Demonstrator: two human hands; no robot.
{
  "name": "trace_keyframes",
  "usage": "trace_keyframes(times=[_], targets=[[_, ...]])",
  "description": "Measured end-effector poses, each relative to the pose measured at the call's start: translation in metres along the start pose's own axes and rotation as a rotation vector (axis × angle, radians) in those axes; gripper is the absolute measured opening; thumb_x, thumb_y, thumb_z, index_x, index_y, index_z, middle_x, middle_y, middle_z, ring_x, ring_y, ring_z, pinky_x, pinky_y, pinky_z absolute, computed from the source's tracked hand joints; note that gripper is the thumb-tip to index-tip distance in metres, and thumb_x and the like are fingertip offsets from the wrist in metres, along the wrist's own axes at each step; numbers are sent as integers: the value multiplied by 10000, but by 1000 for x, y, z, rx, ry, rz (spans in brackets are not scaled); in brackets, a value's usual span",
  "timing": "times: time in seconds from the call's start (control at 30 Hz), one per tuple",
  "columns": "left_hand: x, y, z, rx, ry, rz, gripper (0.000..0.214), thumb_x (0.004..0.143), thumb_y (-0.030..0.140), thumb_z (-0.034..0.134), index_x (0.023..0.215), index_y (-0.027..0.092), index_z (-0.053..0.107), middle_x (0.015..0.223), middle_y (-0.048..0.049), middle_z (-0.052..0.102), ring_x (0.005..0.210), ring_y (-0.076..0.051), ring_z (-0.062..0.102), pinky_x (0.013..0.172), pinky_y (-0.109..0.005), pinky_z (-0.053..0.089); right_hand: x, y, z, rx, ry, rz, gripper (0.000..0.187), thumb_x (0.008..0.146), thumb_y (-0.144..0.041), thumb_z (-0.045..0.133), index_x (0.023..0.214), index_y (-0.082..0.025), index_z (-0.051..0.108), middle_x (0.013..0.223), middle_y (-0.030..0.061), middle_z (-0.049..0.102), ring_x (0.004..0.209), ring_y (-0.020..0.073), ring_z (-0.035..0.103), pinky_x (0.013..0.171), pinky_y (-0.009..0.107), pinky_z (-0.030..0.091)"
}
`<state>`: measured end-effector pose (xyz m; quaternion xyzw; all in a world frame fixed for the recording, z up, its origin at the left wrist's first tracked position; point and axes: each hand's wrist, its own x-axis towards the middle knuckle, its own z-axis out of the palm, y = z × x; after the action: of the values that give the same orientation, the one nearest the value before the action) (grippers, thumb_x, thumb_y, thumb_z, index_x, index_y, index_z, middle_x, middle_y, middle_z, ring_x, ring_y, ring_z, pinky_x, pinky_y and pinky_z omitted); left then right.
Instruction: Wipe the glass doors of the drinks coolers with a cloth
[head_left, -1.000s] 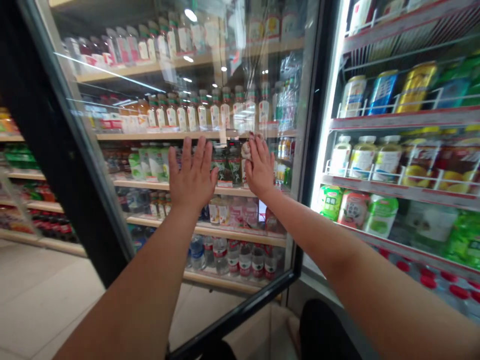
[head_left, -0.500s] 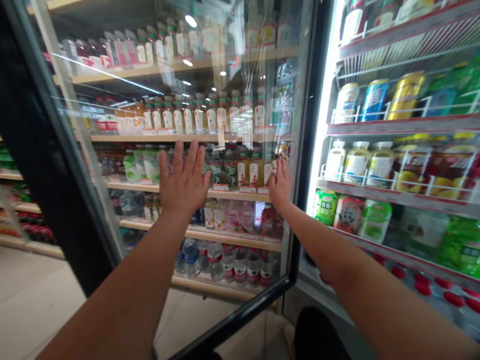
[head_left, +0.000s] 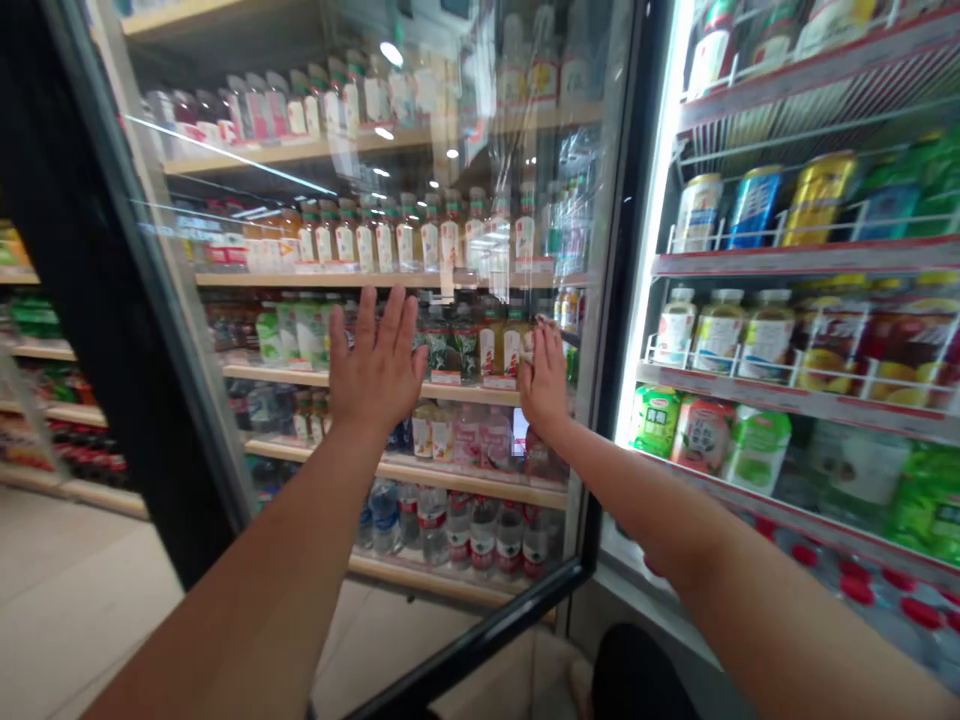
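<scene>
An open glass fridge door [head_left: 480, 150] with a black frame stands in front of me. My left hand [head_left: 375, 365] lies flat on the glass with its fingers spread. Near the door's right edge, my right hand [head_left: 546, 385] presses a small crumpled whitish wad [head_left: 528, 341] against the pane; only a bit of the wad shows past the fingers. Through the glass I see store shelves of bottled drinks [head_left: 420, 235].
The open, lit fridge at the right holds wire-fronted shelves [head_left: 810, 260] with cans [head_left: 754, 205] and bottles [head_left: 724, 330]. The door's black bottom rail [head_left: 487, 640] slants low in front of me. Pale tiled floor [head_left: 67, 620] lies at the left.
My right hand slid the wad rightward and down along the glass toward the door's right edge, then came back slightly left. My left hand stayed flat on the pane, almost unmoved.
</scene>
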<state>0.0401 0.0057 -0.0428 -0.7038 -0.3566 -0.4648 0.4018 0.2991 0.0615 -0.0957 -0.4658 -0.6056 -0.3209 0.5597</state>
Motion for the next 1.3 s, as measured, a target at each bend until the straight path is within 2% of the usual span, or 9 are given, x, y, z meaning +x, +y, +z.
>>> trace_keyframes(times=[0.2,0.43,0.63,0.8,1.0,1.07,1.13,1.2,1.3], targets=[[0,0,-2,5,-18,-18,667,1053,307,412,1657,204,148,1684,-84,202,1575,-338,66,1269,-647,-2,50,-35,5,58,53,-53,620,1003,-268,275,1617,-184,241,1662,69,269,1581,239,140,1287,538,250],[-1,0,-2,4,-39,-17,683,1056,310,414,1660,217,108,1692,-71,177,1576,-333,60,1274,-628,-10,17,-75,7,62,-58,-253,611,995,-240,300,1604,-188,294,1654,42,297,1591,212,96,1305,463,227],[-2,-1,-1,20,-19,-2,668,1063,304,401,1660,200,120,1694,-75,169,1576,-336,56,1271,-626,4,71,-107,7,-28,-82,-131,625,998,-243,271,1621,-213,241,1693,6,190,1591,221,88,1301,502,200],[-1,0,-3,13,-31,-8,676,1053,294,412,1660,202,127,1688,-85,194,1577,-335,51,1267,-637,2,79,-119,5,-92,-126,-145,615,1007,-235,266,1621,-208,248,1697,-6,168,1597,201,36,1316,466,157],[-2,1,-2,24,-33,-7,671,1059,298,401,1659,182,125,1681,-108,206,1576,-343,60,1261,-653,19,121,-127,9,16,-14,-57,609,1001,-204,222,1607,-165,267,1686,16,195,1588,239,93,1287,550,181],[-3,-1,0,22,-20,-7,691,1052,299,422,1656,146,123,1682,-143,180,1575,-338,60,1266,-643,22,120,-134,10,37,-9,-75,597,1019,-223,206,1610,-149,256,1693,26,168,1592,250,66,1285,540,194],[-5,-6,2,19,-7,0,710,1032,298,470,1648,128,160,1682,-163,159,1576,-318,41,1280,-609,21,103,-142,8,36,-55,-170,584,1042,-266,202,1615,-168,254,1700,10,151,1596,231,53,1293,489,207],[-5,-10,3,20,-5,16,667,1019,286,496,1627,156,255,1683,-138,180,1575,-285,0,1293,-568,13,82,-147,3,30,-145,-324,583,1049,-292,210,1621,-184,252,1701,-11,164,1596,190,59,1299,419,215],[-5,-13,0,29,-28,66,569,1028,272,481,1582,215,368,1672,-84,245,1575,-260,19,1293,-552,-20,62,-139,-10,39,-249,-505,607,1044,-314,206,1624,-137,231,1697,9,190,1586,119,111,1293,333,228]])
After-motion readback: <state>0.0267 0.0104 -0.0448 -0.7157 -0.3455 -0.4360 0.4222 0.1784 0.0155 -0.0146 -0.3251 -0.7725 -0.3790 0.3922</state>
